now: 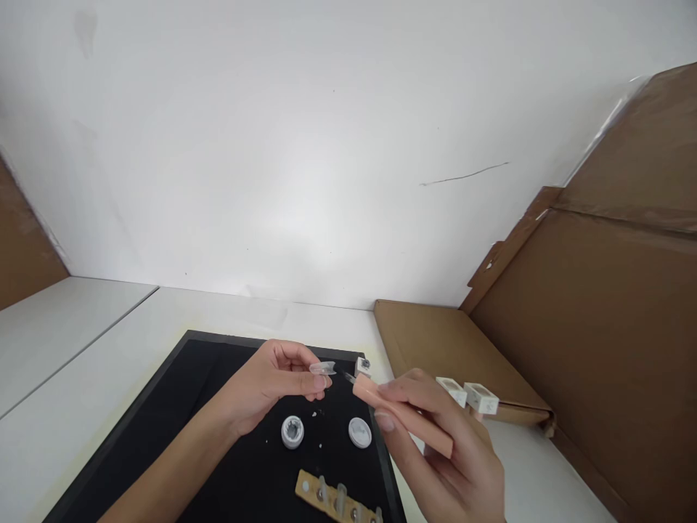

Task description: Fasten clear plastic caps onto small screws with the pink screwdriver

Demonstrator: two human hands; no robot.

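over a black rectangular mat [218, 414], the left hand [280, 374] pinches a small clear curved plastic piece [323, 368] near an open round white jar [292, 433], the piece's right end meeting or nearly meeting the dark bristles [343, 373] of a thick peach-handled brush [414, 422] held, right of a round white lid [360, 433], by the right hand [449, 443].

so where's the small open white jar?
Head view, lower middle: the jar sits on the black rectangular mat, below the left hand and left of the round white lid.
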